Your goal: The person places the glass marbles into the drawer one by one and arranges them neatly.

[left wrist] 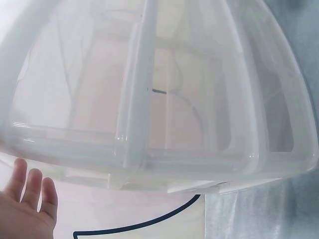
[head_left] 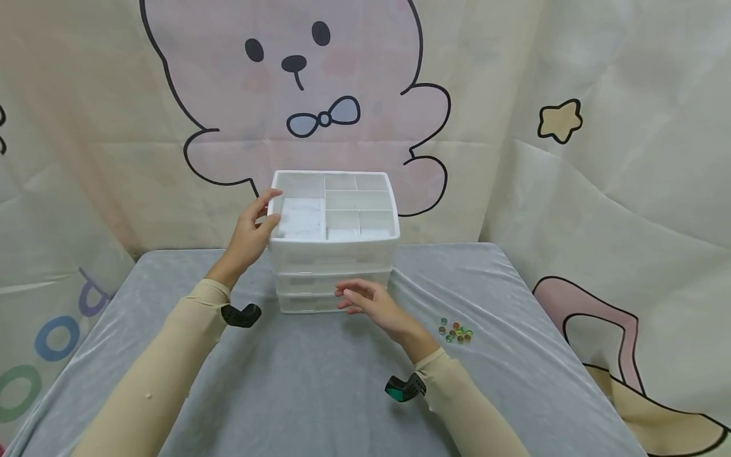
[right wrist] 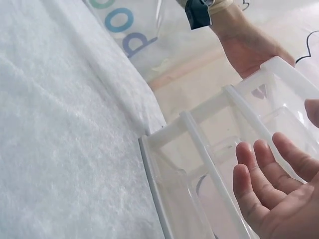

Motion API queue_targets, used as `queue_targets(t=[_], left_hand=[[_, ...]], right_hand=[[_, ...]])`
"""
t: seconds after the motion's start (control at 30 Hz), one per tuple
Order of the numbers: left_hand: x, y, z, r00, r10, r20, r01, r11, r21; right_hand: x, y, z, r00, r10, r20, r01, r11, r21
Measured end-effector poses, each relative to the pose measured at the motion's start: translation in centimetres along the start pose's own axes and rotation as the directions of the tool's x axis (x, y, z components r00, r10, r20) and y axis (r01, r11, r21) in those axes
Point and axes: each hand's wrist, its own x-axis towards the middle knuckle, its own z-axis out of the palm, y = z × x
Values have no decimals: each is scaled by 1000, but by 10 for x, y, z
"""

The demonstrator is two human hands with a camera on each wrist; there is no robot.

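A white, see-through plastic drawer box (head_left: pixel 334 254) with stacked drawers stands on the cloth-covered table. Its top is a tray divided into several compartments. My left hand (head_left: pixel 249 236) rests against the upper left side of the box, thumb and forefinger at the top rim. In the left wrist view, straight fingers (left wrist: pixel 31 186) lie at the edge of the box. My right hand (head_left: pixel 374 304) is in front of the lower drawers with fingers loosely bent and nothing in them. From the right wrist view, its fingers (right wrist: pixel 269 174) are before the drawer fronts; whether they touch cannot be told.
Several small coloured glass marbles (head_left: pixel 457 332) lie on the grey cloth (head_left: pixel 320 381), right of my right hand. Behind the box hangs a curtain (head_left: pixel 365 146) printed with a bear, and more printed sheets flank the table.
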Motion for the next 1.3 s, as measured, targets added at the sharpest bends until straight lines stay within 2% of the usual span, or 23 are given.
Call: queue_targets(t=[0.23, 0.53, 0.77, 1.0, 1.3], left_hand=[[0, 1, -1, 1000, 1, 8, -1, 1000, 11], [-2, 2, -3, 999, 0, 37, 0, 1000, 9], [0, 2, -2, 998, 11, 63, -12, 1000, 13], [-3, 3, -3, 999, 15, 41, -15, 1000, 5], [-2, 2, 1, 999, 17, 43, -16, 1000, -2]], right_hand=[[6, 0, 8, 997, 62, -50, -57, 992, 109], [16, -11, 20, 990, 121, -77, -94, 953, 288], [19, -17, 23, 981, 170, -94, -129, 931, 341], [24, -18, 23, 980, 181, -84, -133, 907, 399], [26, -20, 20, 975, 204, -89, -136, 865, 483]])
